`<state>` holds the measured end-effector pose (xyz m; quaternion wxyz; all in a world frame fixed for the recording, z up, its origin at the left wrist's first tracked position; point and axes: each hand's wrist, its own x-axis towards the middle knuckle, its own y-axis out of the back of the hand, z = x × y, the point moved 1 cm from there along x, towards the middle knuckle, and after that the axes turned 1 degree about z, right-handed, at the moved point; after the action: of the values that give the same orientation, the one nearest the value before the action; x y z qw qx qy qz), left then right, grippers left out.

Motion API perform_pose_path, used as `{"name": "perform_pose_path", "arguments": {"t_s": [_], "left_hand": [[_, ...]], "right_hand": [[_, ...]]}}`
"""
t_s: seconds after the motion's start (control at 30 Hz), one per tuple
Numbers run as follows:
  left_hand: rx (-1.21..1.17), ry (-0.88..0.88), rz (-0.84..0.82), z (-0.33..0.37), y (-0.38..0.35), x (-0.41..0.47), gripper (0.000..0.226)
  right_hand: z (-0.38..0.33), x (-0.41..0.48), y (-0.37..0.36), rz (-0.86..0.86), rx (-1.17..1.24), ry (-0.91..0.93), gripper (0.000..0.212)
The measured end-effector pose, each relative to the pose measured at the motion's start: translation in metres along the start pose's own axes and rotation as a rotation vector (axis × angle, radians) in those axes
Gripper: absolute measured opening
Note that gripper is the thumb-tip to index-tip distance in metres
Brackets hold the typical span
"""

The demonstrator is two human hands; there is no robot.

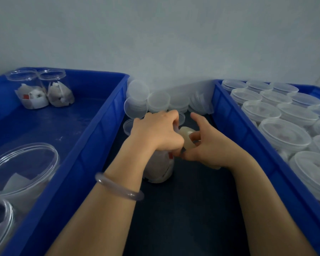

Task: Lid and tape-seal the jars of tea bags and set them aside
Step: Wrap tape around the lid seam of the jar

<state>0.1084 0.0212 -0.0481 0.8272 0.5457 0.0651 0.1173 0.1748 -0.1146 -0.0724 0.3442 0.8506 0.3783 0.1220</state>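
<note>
A clear jar of tea bags [160, 169] stands on the dark table between two blue bins. My left hand [155, 132] grips its top from above, hiding the lid. My right hand [207, 143] holds a pale roll of tape [187, 138] right beside the jar's top, fingers curled round it, thumb near my left thumb at the jar's rim. Loose translucent lids [158, 100] are stacked against the wall behind my hands.
The left blue bin [92, 137] holds two open jars of tea bags [42, 89] at its far end and more open jars [20, 170] at the near left. The right blue bin [235, 130] is packed with several lidded jars [284, 133].
</note>
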Motion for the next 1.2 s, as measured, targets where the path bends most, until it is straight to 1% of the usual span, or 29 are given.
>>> {"name": "perform_pose_path", "arguments": {"t_s": [0.03,0.07,0.1,0.17,0.2,0.23,0.3,0.37,0.43,0.5,0.57,0.63,0.7,0.73,0.8,0.83,0.9,0.97,1.0,1.07,1.13,1.2], "left_hand": [[0.003,0.000,0.002,-0.001,0.000,-0.001,0.043],[0.006,-0.001,0.007,-0.001,0.000,-0.002,0.045],[0.006,0.000,0.012,-0.001,0.000,-0.003,0.044],[-0.002,0.014,0.018,0.004,-0.001,-0.003,0.033],[0.001,0.017,0.025,0.007,-0.002,-0.003,0.026],[0.009,0.014,0.040,0.010,-0.003,-0.002,0.018],[0.034,0.009,0.075,0.016,-0.008,0.001,0.010],[0.042,0.014,0.085,0.020,-0.012,0.002,0.010],[0.025,0.026,0.100,0.021,-0.012,0.006,0.011],[0.019,0.046,0.110,0.019,-0.010,0.008,0.015],[0.021,0.058,0.098,0.018,-0.009,0.011,0.020],[0.013,0.062,0.085,0.018,-0.008,0.014,0.021],[0.014,0.077,0.088,0.018,-0.010,0.016,0.021],[0.023,0.081,0.091,0.018,-0.010,0.016,0.020],[0.031,0.081,0.086,0.019,-0.012,0.016,0.018],[0.024,0.090,0.083,0.019,-0.012,0.015,0.017],[-0.015,0.132,0.114,0.015,-0.005,0.016,0.011],[-0.054,0.216,0.173,0.005,0.008,0.020,0.006],[-0.054,0.229,0.153,0.002,0.009,0.019,0.007],[0.016,0.157,0.074,0.004,0.009,0.020,0.010],[0.048,0.132,0.057,0.003,0.004,0.018,0.010],[0.077,0.121,0.043,0.001,0.004,0.020,0.006]], "right_hand": [[-0.001,0.001,-0.001,0.009,-0.026,-0.010,0.113],[-0.003,0.002,-0.003,-0.007,-0.042,-0.019,0.111],[-0.005,0.002,-0.006,-0.041,-0.044,-0.028,0.105],[-0.008,0.002,-0.012,-0.084,-0.043,-0.026,0.080],[-0.009,0.002,-0.014,-0.057,-0.076,-0.010,0.064],[-0.010,0.001,-0.015,-0.008,-0.155,0.013,0.051],[-0.012,0.002,-0.017,0.082,-0.375,0.062,0.036],[-0.013,-0.001,-0.020,0.123,-0.449,0.071,0.028],[-0.014,-0.005,-0.023,0.148,-0.403,0.068,0.021],[-0.017,-0.011,-0.027,0.190,-0.363,0.053,0.021],[-0.020,-0.018,-0.031,0.184,-0.416,0.034,0.023],[-0.024,-0.024,-0.031,0.185,-0.445,-0.004,0.013],[-0.028,-0.028,-0.033,0.157,-0.456,-0.075,0.039],[-0.030,-0.029,-0.032,0.139,-0.433,-0.119,0.046],[-0.035,-0.032,-0.030,0.138,-0.383,-0.169,0.051],[-0.035,-0.035,-0.029,0.156,-0.371,-0.164,0.051],[-0.040,-0.049,-0.033,0.170,-0.352,-0.097,0.054],[-0.049,-0.064,-0.053,0.140,-0.327,0.021,0.067],[-0.048,-0.067,-0.060,0.102,-0.346,0.046,0.073],[-0.040,-0.055,-0.064,0.082,-0.402,-0.038,0.080],[-0.024,-0.033,-0.063,0.062,-0.477,-0.101,0.080],[-0.014,-0.015,-0.062,0.073,-0.481,-0.125,0.082]]}}
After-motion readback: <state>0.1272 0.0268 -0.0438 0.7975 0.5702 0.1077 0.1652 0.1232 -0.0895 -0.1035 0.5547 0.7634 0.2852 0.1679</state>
